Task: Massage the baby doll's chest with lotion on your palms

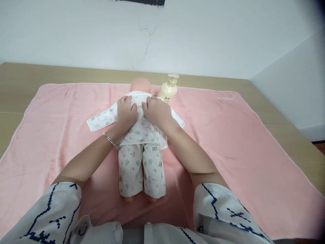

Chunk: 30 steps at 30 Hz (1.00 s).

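A baby doll (140, 149) in a white printed shirt and trousers lies on a pink blanket (228, 145), its bald head (141, 84) pointing away from me. Both my hands rest on the doll's upper body. My left hand (126, 111) lies palm down on the left shoulder area, fingers curled onto the shirt. My right hand (156, 111) presses flat on the right side of the chest, fingers together. A silver bangle (109, 139) circles my left wrist. The shirt's left sleeve (100, 120) spreads out over the blanket.
A cream pump bottle (169, 88) stands just right of the doll's head. The blanket covers a wooden table (25, 74) set against a white wall. My patterned white sleeves fill the bottom of the view.
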Each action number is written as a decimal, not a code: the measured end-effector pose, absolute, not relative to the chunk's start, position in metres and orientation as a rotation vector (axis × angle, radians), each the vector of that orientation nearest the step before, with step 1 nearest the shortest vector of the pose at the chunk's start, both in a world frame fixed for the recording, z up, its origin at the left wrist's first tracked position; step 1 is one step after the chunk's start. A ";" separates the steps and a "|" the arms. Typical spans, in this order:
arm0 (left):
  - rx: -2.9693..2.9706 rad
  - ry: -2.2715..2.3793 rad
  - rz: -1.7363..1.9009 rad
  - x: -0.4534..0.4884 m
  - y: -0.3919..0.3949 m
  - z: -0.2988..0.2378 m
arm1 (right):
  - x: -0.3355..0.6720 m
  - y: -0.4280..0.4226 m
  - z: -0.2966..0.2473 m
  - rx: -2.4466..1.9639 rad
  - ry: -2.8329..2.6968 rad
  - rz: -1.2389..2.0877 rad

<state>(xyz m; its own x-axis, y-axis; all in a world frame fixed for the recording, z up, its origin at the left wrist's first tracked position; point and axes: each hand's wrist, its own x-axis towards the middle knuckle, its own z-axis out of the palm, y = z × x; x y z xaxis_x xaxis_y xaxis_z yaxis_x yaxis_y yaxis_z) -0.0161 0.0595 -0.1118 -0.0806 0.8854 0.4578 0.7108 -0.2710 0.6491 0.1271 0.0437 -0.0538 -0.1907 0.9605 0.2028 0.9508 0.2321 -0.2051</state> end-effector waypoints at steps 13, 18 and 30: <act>2.208 1.555 1.361 -0.020 0.066 -0.119 | 0.127 0.052 -0.076 -1.618 -2.280 -0.008; 2.165 1.701 1.445 -0.016 0.052 -0.114 | 0.115 0.023 -0.063 -1.714 -2.284 -0.013; 2.292 1.539 1.259 -0.023 0.070 -0.123 | 0.129 0.053 -0.073 -1.608 -2.368 0.045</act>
